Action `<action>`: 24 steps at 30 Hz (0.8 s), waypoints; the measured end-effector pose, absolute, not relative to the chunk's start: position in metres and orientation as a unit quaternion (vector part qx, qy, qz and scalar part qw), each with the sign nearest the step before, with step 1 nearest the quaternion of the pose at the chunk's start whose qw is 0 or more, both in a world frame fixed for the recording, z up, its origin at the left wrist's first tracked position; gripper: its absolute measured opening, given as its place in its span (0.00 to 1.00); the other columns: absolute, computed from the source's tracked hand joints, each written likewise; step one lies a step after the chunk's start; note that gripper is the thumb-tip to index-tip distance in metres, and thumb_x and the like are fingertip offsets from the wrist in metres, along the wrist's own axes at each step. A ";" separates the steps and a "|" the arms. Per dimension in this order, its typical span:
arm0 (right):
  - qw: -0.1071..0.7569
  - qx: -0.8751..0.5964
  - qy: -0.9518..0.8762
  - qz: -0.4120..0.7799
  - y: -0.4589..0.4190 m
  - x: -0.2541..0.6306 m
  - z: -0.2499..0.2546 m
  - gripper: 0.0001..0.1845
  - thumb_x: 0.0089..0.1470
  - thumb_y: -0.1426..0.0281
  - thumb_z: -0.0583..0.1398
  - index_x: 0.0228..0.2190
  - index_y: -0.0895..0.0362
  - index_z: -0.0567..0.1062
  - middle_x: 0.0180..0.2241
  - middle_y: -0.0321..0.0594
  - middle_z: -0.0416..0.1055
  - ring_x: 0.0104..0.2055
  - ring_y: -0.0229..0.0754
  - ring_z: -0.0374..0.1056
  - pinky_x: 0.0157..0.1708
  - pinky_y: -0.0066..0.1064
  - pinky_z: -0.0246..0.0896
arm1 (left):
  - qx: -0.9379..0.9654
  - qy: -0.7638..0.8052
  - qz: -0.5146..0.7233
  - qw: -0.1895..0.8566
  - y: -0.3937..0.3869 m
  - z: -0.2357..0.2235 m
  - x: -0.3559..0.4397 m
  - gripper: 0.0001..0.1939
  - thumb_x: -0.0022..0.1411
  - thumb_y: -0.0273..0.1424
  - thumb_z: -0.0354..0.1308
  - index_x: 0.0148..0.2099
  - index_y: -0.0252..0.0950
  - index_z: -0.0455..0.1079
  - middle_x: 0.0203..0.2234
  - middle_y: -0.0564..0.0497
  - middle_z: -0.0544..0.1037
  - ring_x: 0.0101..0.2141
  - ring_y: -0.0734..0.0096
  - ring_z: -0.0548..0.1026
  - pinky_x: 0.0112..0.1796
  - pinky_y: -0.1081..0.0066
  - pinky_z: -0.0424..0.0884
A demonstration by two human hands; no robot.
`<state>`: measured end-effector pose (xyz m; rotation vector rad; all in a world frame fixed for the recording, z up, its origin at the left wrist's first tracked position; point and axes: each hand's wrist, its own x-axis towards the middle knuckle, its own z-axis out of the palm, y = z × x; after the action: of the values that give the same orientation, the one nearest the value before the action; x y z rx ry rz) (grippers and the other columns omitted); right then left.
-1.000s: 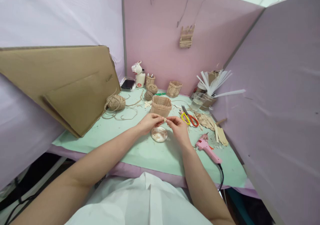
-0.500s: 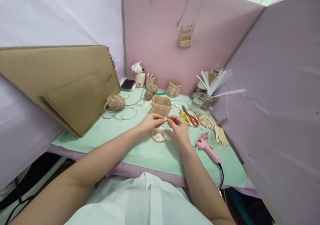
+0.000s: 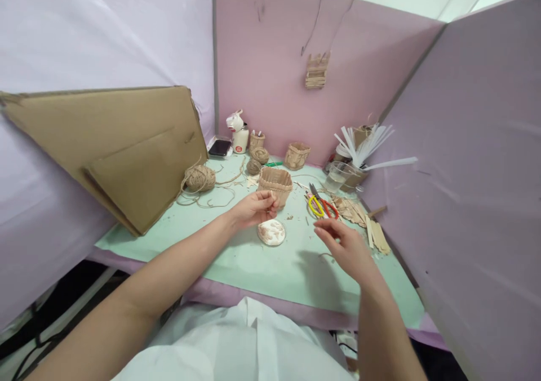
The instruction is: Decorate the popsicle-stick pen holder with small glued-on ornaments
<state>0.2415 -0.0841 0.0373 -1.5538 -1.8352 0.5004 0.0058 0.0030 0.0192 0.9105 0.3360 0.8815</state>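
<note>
Pinching with the left hand just in front of the basket, near the dish; cannot tell on what. Holding the right hand slightly open near the scissors.

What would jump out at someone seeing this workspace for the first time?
Probably the big brown cardboard leaning at the left, then the white strips fanning out at the back right. Nearer the middle, bright yellow-and-red-handled scissors lie between the raised right hand and a woven-looking basket.
</note>
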 end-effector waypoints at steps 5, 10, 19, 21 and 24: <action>0.125 -0.689 -0.707 0.098 -0.111 0.307 0.032 0.14 0.52 0.57 0.55 0.30 0.55 0.73 0.33 0.43 0.74 0.35 0.46 0.68 0.33 0.33 0.58 | 0.407 0.085 0.343 0.842 0.001 0.020 -0.005 0.24 0.39 0.34 0.72 0.22 0.34 0.56 0.20 0.55 0.58 0.23 0.78 0.58 0.24 0.74 0.55; 0.053 -0.743 -0.666 0.044 -0.115 0.338 0.008 0.16 0.46 0.57 0.60 0.30 0.58 0.72 0.34 0.50 0.73 0.37 0.51 0.69 0.34 0.34 0.58 | 0.430 0.093 0.320 0.839 0.000 0.019 -0.007 0.28 0.39 0.33 0.72 0.20 0.35 0.50 0.18 0.56 0.54 0.21 0.78 0.55 0.21 0.74 0.51; 0.014 -0.775 -0.625 0.087 -0.108 0.333 0.001 0.13 0.45 0.59 0.60 0.23 0.56 0.70 0.26 0.44 0.72 0.28 0.47 0.68 0.24 0.32 0.51 | 0.459 0.115 0.296 0.830 0.000 0.018 -0.006 0.27 0.38 0.32 0.71 0.18 0.35 0.51 0.16 0.56 0.55 0.20 0.79 0.54 0.21 0.74 0.50; 0.009 -0.777 -0.622 0.101 -0.109 0.333 0.001 0.12 0.47 0.59 0.59 0.22 0.55 0.70 0.25 0.44 0.72 0.27 0.47 0.68 0.24 0.32 0.50 | 0.462 0.107 0.292 0.831 0.000 0.017 -0.006 0.26 0.39 0.32 0.71 0.19 0.35 0.52 0.17 0.55 0.56 0.20 0.79 0.55 0.21 0.74 0.50; 0.013 -0.773 -0.625 0.108 -0.110 0.333 0.000 0.12 0.48 0.61 0.58 0.23 0.56 0.70 0.26 0.43 0.72 0.28 0.46 0.68 0.24 0.32 0.49 | 0.462 0.093 0.289 0.833 0.000 0.016 -0.006 0.25 0.40 0.31 0.71 0.19 0.34 0.53 0.17 0.55 0.57 0.20 0.79 0.56 0.21 0.74 0.51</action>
<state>0.3333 -0.1100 0.0003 -2.4088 -1.9456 0.3363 -0.0057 0.0001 0.0161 0.9783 0.1973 0.6128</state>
